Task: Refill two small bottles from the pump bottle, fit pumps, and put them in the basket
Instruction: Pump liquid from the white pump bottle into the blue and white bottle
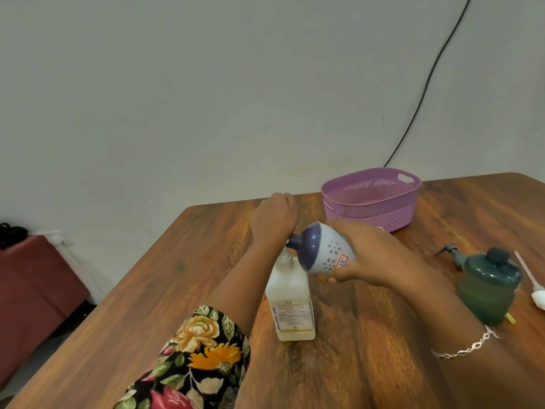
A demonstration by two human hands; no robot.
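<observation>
Hands are working close together in the head view. Left hand (274, 216) is lying over the top of the tall translucent white plastic pump bottle (290, 305). Its fingers are hiding behind its back, so I cannot tell whether they are gripping or only pressing. Right hand (365, 255) is gripping a small egg-shaped white bottle with a dark purple top (321, 249), tipping its neck towards the pump just beneath the left wrist. A small dark green plastic bottle (488, 287) is standing to the right, with a grey-green pump (451, 252) lying behind it and a white pump with a tube (532, 281) lying beside it. A lilac perforated plastic basket (371, 199) is sitting further back on the brown wooden table (177, 290).
</observation>
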